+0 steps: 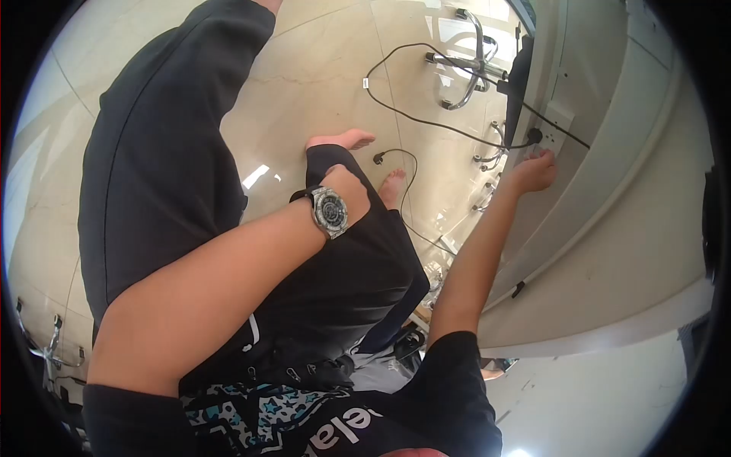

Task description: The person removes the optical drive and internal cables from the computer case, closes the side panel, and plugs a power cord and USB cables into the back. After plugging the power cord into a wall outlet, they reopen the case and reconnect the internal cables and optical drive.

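Observation:
My right hand [537,174] reaches up to a white socket strip [560,126] on the side of the pale furniture panel. Its fingers are curled and pressed together just below a black plug [535,135], which sits in the socket with its dark cable [449,128] trailing away. Whether the fingertips grip the plug or something else is too small to tell. My left hand [346,189], with a large dark watch [330,212] at the wrist, lies over my black-trousered leg [335,266]. Its fingers are bent out of sight.
A second black plug [378,158] lies on the glossy tile floor with its cord running towards the panel. Chrome chair bases [472,65] stand beyond it. Bare feet [392,186] show near my leg. The long white panel [586,198] borders the right side.

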Demonstrator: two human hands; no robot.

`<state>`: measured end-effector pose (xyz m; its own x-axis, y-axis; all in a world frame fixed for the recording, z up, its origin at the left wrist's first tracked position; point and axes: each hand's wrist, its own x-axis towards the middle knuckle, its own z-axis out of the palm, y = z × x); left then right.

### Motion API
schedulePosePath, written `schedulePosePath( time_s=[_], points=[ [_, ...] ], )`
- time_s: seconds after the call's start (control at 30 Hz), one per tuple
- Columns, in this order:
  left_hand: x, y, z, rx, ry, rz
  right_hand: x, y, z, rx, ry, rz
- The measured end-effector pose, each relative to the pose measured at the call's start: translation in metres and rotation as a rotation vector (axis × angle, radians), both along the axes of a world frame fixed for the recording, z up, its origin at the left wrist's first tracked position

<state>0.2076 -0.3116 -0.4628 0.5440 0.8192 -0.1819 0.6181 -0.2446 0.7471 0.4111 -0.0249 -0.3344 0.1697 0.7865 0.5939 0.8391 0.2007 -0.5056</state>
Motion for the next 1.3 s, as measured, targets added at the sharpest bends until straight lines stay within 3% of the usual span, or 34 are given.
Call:
schedulePosePath(
  time_s=[0.1, 0.17, 0.2, 0.3, 0.37, 0.47, 0.53, 0.7, 0.77, 1.07, 1.3],
  points=[
    [-0.011, 0.003, -0.001, -0.099, 0.054, -0.084, 0.01, 0.03, -0.005, -0.024, -0.036, -0.056],
    [-0.012, 0.003, -0.002, -0.124, 0.046, -0.049, 0.032, 0.048, -0.017, -0.277, -0.036, -0.118],
    [-0.014, 0.004, -0.002, -0.119, 0.064, -0.042, 0.04, 0.049, -0.018, -0.342, -0.21, -0.245],
    [-0.013, 0.006, -0.002, -0.11, 0.084, -0.016, 0.05, 0.06, -0.021, -0.254, -0.245, -0.133],
    [-0.009, 0.001, -0.001, -0.085, 0.058, 0.014, 0.045, 0.058, -0.016, -0.333, -0.203, -0.183],
    [-0.003, -0.006, 0.0, -0.106, 0.071, -0.041, 0.064, 0.069, -0.011, -0.336, -0.406, -0.192],
    [-0.002, -0.008, -0.001, -0.112, 0.084, -0.059, 0.049, 0.057, -0.009, -0.388, 0.024, -0.145],
    [0.002, -0.007, -0.002, -0.156, 0.141, -0.073, 0.044, 0.043, -0.001, -0.357, 0.349, -0.093],
    [0.003, -0.008, -0.003, -0.134, 0.188, -0.064, 0.056, 0.049, 0.001, -0.374, 0.712, 0.027],
    [0.001, -0.003, 0.0, -0.225, 0.153, -0.18, 0.067, 0.066, 0.012, -0.543, 1.058, 0.227],
    [0.006, -0.008, -0.004, -0.232, 0.219, -0.165, 0.074, 0.075, 0.014, -0.611, 1.093, 0.282]
  ],
)
